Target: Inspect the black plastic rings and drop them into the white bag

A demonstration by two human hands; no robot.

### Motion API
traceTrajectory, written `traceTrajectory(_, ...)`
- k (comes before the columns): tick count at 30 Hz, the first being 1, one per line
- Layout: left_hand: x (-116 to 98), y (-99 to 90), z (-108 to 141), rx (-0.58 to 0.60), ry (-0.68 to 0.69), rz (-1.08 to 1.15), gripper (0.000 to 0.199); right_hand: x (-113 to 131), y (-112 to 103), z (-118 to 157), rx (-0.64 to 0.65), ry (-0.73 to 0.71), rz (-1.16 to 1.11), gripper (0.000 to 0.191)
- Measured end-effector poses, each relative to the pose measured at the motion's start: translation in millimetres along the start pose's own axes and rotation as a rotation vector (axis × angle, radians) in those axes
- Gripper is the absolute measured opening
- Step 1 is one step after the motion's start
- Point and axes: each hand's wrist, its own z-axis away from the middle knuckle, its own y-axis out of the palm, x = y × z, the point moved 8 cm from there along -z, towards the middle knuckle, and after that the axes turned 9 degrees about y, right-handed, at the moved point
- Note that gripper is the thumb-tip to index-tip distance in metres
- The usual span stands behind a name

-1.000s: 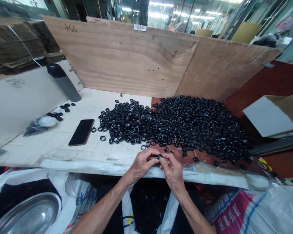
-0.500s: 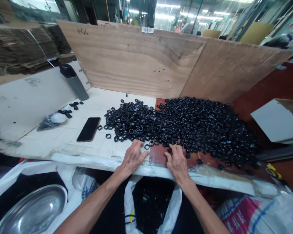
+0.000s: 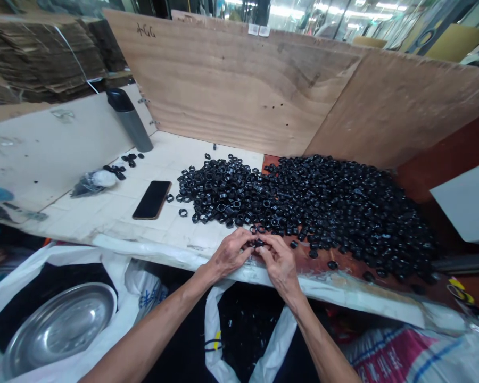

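My left hand and my right hand meet above the front edge of the worktop, fingertips almost touching. Between them they pinch a small black plastic part; the fingers cover some of it, so I cannot tell whether it is one piece or two joined. Just beyond lies a heap of black plastic rings, and to its right a larger heap of small black pieces. A few loose rings rest close to my fingertips.
Below the edge, an open white sack holds black pieces. A phone, a grey bottle and a plastic bag sit at left. A wooden board closes the back. A metal basin is lower left, yellow-handled scissors right.
My hands have come together from apart at the two heaps' front edges, and a small black part is now pinched between them. The camera view has shifted slightly.
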Motion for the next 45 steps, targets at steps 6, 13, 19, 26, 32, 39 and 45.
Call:
traceTrajectory(6,11.7,-2.3,4.8,-0.058,-0.185,0.326,0.031,13.0,-2.9,7.7,-0.053,-0.058,0.113,0.018)
traceTrajectory(13,7.3,-11.1,1.9,-0.122,-0.135,0.399,0.024,21.9,-1.4,11.3,0.001,-0.084,0.072,0.02)
traceTrajectory(19,0.1,-13.4,0.9,-0.111,-0.034,0.378,0.025,23.3,-1.1,12.5,-0.031,-0.093,0.079,0.026)
traceTrajectory(26,-5.3,-18.6,0.5,-0.135,0.009,0.31,0.021,16.7,2.4,14.2,-0.031,-0.035,0.13,0.017)
traceTrajectory(32,-6.5,-19.5,0.6,-0.144,0.041,0.282,0.022,23.9,3.6,13.2,-0.054,-0.067,0.166,0.018)
traceTrajectory(39,-8.2,-19.5,0.2,-0.145,0.063,0.274,0.02,16.5,7.0,12.5,-0.091,-0.032,0.263,0.026)
traceTrajectory(45,-5.5,-17.9,0.7,-0.139,0.009,0.326,0.021,16.7,5.6,11.9,-0.1,-0.022,0.195,0.02)
